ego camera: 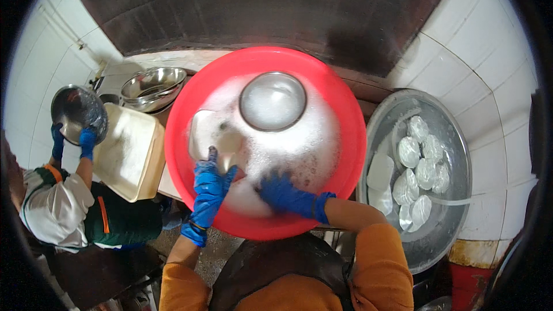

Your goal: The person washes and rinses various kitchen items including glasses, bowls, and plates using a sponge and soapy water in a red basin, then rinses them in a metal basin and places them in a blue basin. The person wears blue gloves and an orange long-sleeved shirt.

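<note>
A large red plastic basin [263,229] full of sudsy water stands before me. My left hand [210,181], in a blue rubber glove, grips a white dish [229,149] at the basin's left side, its thumb and forefinger around the near edge. Foam partly covers the dish. Beside it, a white rectangular container [202,131] lies half in the water. My right hand [285,194], also gloved in blue, is blurred, and its fingertips are in the foam; whether they hold anything is hidden. Beyond both hands, a round metal bowl [273,101] rests in the suds.
On the right, a grey metal tub [453,138] holds several shiny bowls [425,172], white dishes [380,172] and a hose [449,201]. At left, a co-worker's gloved hands [71,140] hold a metal bowl [80,110] beside a cream plastic bin [147,155]. Steel bowls [153,88] stand behind it.
</note>
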{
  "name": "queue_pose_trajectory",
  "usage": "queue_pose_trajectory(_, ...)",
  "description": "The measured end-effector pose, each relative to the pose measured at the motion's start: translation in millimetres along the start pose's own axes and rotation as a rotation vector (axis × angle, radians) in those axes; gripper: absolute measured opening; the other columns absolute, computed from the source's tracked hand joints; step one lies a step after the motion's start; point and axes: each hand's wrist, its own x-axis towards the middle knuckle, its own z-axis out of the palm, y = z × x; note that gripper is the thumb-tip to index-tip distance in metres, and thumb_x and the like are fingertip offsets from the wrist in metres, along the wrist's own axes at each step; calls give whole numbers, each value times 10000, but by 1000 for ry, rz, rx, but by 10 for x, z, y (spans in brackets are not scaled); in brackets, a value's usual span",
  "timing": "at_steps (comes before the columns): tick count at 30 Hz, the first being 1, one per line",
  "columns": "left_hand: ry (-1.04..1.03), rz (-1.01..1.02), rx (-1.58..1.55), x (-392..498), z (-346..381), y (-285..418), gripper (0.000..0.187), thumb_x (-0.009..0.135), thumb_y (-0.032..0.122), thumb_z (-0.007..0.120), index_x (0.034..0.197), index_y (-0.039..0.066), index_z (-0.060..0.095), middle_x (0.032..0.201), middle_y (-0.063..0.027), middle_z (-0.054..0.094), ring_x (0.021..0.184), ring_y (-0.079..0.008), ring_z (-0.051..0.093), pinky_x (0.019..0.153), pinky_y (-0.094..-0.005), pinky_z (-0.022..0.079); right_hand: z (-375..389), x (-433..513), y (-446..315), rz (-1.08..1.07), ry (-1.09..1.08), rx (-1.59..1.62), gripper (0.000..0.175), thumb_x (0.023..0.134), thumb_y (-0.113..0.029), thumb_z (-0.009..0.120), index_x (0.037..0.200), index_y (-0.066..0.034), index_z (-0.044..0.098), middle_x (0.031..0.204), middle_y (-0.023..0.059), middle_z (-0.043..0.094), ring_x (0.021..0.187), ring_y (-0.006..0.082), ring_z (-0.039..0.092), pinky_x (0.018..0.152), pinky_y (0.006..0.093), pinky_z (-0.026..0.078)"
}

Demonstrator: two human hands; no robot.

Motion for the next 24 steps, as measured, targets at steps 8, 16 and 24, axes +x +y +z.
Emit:
queue_pose_trajectory(8, 4, -148, -569, -104, 311, 171, 410, 839, 355, 617, 1021, -13, 604, 855, -211, 643, 791, -244, 631, 706, -341, 491, 287, 481, 333, 376, 336, 2149, 272, 897, -218, 522, 1103, -51, 582, 938, 63, 610, 859, 164, 563, 784, 293, 465)
queue_pose_trajectory(16, -103, -456, -1115, -145, 661, 189, 368, 929, 329, 495, 1052, -5, 590, 891, -132, 637, 776, -199, 601, 709, -309, 488, -330, 476, -162, 241, 22, 2337, 339, 905, -228, 531, 1194, -51, 517, 1046, 34, 586, 933, 149, 567, 852, 284, 448)
queue_pose_trajectory(24, -527, -468, -920, -134, 421, 283, 459, 873, 429, 546, 1031, 3, 613, 902, -126, 640, 764, -219, 601, 722, -341, 497, -475, 252, 35, -103, 92, 573, 179, 821, -137, 541, 961, -37, 591, 1025, 175, 601, 875, 338, 579, 788, 413, 462)
